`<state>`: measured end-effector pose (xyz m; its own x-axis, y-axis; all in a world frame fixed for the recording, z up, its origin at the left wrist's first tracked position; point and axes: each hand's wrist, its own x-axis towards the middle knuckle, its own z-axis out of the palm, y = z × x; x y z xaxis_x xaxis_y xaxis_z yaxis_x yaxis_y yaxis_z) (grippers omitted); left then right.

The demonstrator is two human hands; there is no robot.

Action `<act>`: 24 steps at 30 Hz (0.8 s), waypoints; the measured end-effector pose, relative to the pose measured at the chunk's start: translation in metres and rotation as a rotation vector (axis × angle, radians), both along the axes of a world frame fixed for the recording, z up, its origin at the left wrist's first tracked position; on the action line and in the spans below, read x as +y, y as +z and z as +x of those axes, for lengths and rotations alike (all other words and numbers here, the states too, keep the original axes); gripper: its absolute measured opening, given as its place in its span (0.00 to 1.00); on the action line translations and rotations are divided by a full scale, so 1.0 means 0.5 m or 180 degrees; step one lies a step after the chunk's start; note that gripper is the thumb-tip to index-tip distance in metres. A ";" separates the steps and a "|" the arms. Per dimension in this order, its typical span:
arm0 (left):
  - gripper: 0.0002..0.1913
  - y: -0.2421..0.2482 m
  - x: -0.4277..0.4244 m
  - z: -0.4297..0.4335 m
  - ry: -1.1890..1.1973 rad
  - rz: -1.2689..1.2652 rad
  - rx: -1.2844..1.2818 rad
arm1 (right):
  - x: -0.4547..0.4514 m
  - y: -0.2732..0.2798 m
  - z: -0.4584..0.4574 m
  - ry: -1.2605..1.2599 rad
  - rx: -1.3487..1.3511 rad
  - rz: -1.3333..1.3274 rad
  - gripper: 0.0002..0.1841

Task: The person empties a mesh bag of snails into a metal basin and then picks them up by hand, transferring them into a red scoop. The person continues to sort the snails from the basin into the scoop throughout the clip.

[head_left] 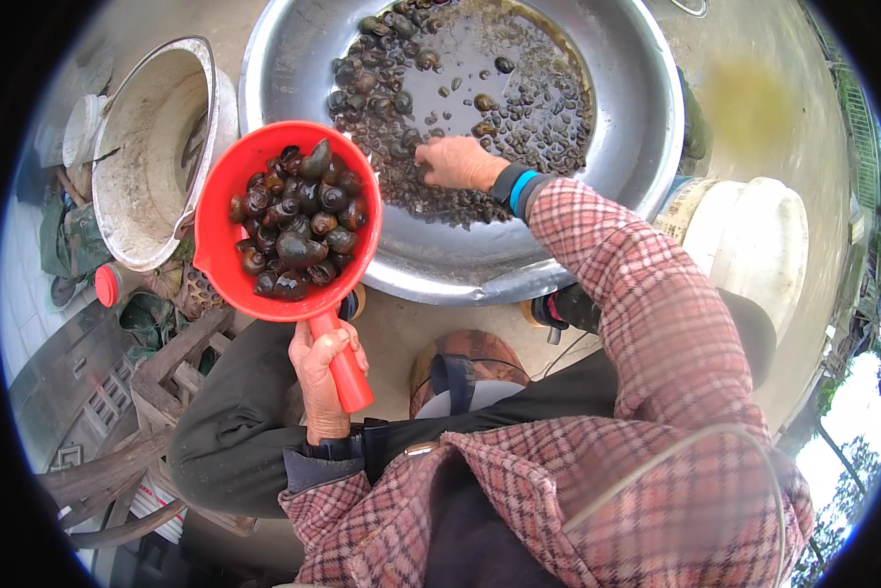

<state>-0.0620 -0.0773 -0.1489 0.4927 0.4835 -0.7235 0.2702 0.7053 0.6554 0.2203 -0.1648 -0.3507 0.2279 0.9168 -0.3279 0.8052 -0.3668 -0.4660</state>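
Observation:
My left hand (326, 367) is wrapped around the handle of a red plastic ladle (213, 242), its bowl piled with dark, wet snails (297, 250). Ahead of me is a wide metal basin (631, 110) with shallow murky water. Larger snails (371, 81) lie heaped along its left side, while many small ones (551, 125) spread over the right and near bottom. My right hand (459, 163) reaches into the basin, fingertips down among the snails at the near side; whether they pinch one is hidden.
At the left stands a dirty white bucket (154, 147) with a wire handle. A jar with a red lid (107, 285) and a wooden chair (168, 375) are below it. White plastic tubs (760, 242) sit right of the basin. Between my legs is a round reddish object (477, 349).

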 end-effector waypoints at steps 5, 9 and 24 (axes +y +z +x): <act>0.21 0.002 0.003 0.005 -0.0020 -0.0004 0.0036 | -0.027 -0.041 -0.089 0.0311 -0.0618 0.0408 0.10; 0.23 0.001 -0.001 0.004 -0.0030 0.0057 0.0084 | -0.001 -0.018 -0.015 -0.0384 0.0452 -0.0203 0.12; 0.20 0.006 0.001 0.011 -0.0029 -0.0016 0.0114 | 0.049 -0.027 0.018 -0.1159 0.0247 -0.0713 0.24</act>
